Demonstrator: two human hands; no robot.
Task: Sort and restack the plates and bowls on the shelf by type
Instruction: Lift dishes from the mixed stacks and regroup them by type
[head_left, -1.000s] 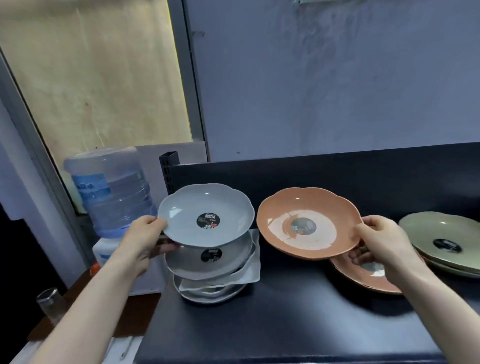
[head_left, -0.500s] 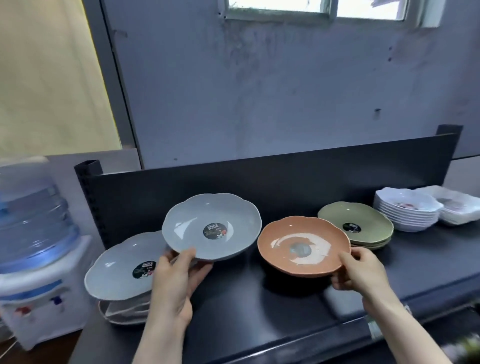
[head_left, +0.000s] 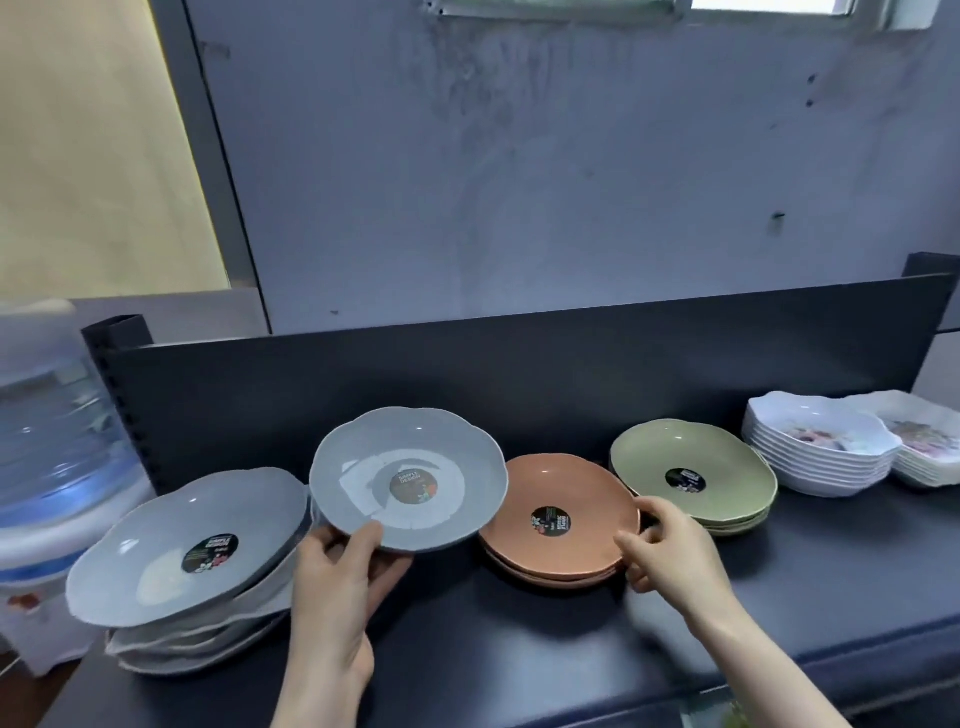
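left hand (head_left: 343, 577) holds pale grey scalloped plate (head_left: 408, 480) by near rim, thumb on top, plate raised above black metal shelf (head_left: 519, 649). right hand (head_left: 670, 556) curls fingers round right rim of terracotta scalloped plate stack (head_left: 561, 519). olive green plate stack (head_left: 691, 475) just right of it; white floral bowl stacks (head_left: 821, 452) beyond. second grey plate (head_left: 187, 551) tilts on blurred pile at left, probably white dishes.
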